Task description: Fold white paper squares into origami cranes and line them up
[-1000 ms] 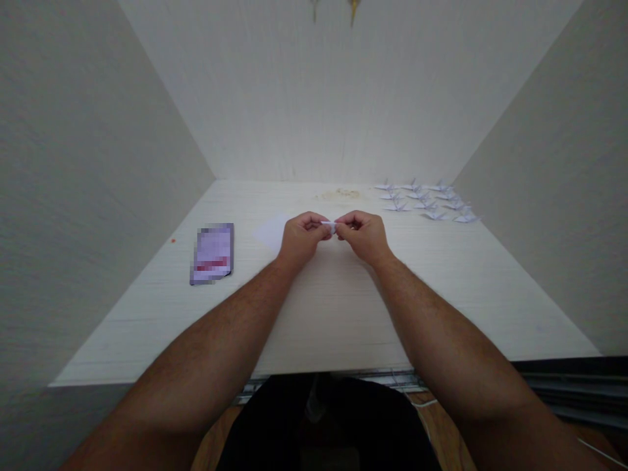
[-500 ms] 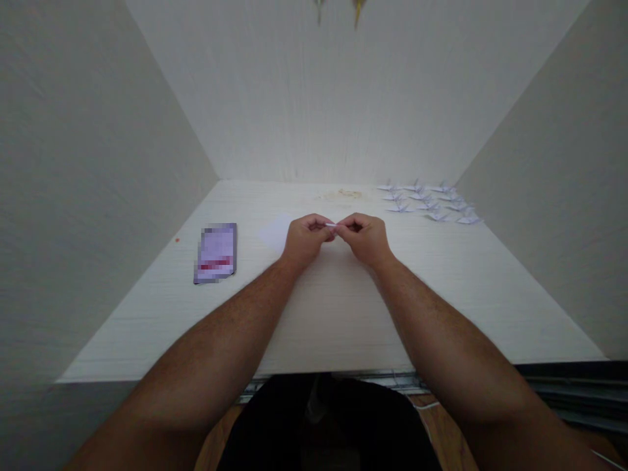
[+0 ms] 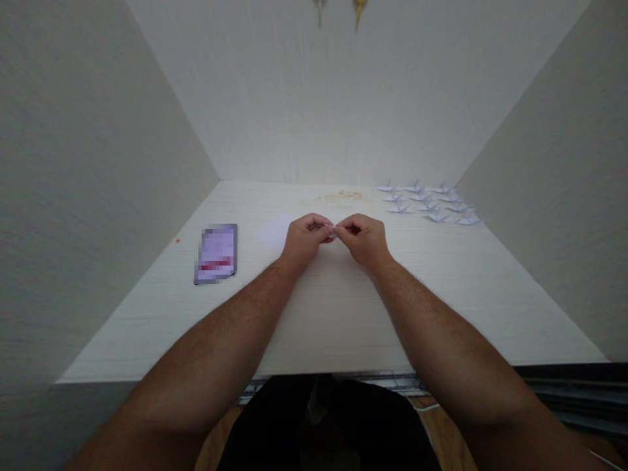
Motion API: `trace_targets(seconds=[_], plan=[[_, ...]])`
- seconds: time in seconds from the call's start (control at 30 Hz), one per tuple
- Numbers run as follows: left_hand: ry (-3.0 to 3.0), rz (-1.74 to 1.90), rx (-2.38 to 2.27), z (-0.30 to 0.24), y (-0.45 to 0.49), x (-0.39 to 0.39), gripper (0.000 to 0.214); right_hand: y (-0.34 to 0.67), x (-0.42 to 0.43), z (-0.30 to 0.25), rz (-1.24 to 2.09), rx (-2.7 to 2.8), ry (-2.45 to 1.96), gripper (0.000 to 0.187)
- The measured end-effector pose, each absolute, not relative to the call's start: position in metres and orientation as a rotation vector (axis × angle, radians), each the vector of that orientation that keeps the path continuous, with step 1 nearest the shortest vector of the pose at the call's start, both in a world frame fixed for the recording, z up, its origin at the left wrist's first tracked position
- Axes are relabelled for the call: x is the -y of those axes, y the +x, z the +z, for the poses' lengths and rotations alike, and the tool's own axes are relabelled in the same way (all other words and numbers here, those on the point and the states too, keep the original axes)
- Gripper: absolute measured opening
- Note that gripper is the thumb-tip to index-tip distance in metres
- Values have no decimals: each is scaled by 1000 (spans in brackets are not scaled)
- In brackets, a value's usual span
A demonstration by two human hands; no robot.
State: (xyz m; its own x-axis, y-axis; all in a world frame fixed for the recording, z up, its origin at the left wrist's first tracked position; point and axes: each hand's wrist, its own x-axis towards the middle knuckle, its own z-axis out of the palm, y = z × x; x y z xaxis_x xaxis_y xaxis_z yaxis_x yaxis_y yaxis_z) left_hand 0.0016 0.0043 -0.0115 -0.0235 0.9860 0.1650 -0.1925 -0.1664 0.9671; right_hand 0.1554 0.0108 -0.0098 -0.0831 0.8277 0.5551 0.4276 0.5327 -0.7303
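Near the middle of the white table (image 3: 338,314), my left hand (image 3: 309,237) and my right hand (image 3: 362,237) meet fingertip to fingertip. Both pinch a small piece of folded white paper (image 3: 334,230) between thumb and fingers. Most of the folded paper is covered by the fingers, so its exact shape is hidden. Behind and left of my left hand lies a flat white sheet of paper (image 3: 273,232), partly covered by that hand.
Several folded paper cranes (image 3: 422,198) stand in rows at the back right. A blurred purple packet (image 3: 217,253) lies on the left, with a small orange spot (image 3: 178,241) beyond it. Walls enclose the table at the back and both sides. Brownish marks (image 3: 349,195) show near the back wall.
The folded paper has tilted slightly between the fingertips, and the fingers have shifted a little. Both hands stay in nearly the same place.
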Motion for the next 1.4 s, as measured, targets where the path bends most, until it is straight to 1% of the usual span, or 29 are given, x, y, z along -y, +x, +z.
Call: trace_targets(seconds=[0.3, 0.5, 0.63, 0.7, 0.8, 1.03, 1.4], plan=[[1228, 1428, -1029, -11, 2, -6, 19, 154, -9, -9, 585, 1662, -1068, 16], [1439, 1382, -1087, -7, -1, -4, 11, 156, -11, -9, 736, 1644, -1110, 20], [1532, 1396, -1185, -9, -3, -7, 3, 156, -9, -8, 755, 1656, -1152, 19], [1559, 1413, -1232, -11, -3, -9, 5, 156, -9, -8, 760, 1655, -1147, 20], [1597, 1402, -1289, -12, -2, -11, 5, 156, -9, -8, 735, 1685, -1168, 16], [1560, 1362, -1302, -8, 0, -6, 4, 157, -11, -7, 709, 1685, -1120, 13], [1352, 1433, -1260, -11, 9, -10, 7, 156, -12, -4, 702, 1695, -1127, 19]])
